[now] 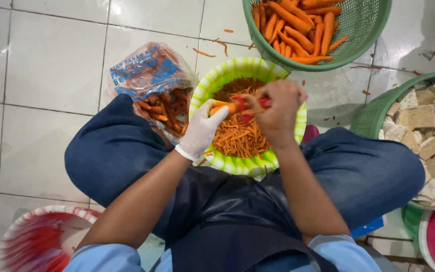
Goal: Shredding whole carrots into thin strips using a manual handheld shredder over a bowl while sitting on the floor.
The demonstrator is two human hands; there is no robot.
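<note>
A: Held item?
B: Peeled carrot [221, 107], orange, tapered, smooth; over striped green-and-white plastic bowl [203, 88] of fine shredded carrot [237, 137], between the knees.

A: Left hand [201, 132]?
B: White glove, thin and matte; fingers pinching the carrot end, wrist bent upward.

A: Right hand [277, 112]?
B: Bare, curled tight around red-handled shredder [247, 103], pressed against the carrot.

A: Surroundings?
B: Green mesh basket [366, 25] holding whole peeled carrots [298, 27]; crinkled clear plastic bag [149, 75], blue-printed, with carrot pieces; second green basket [373, 116] with pale tofu cubes [429, 131]; glossy white tiled floor [51, 60].
</note>
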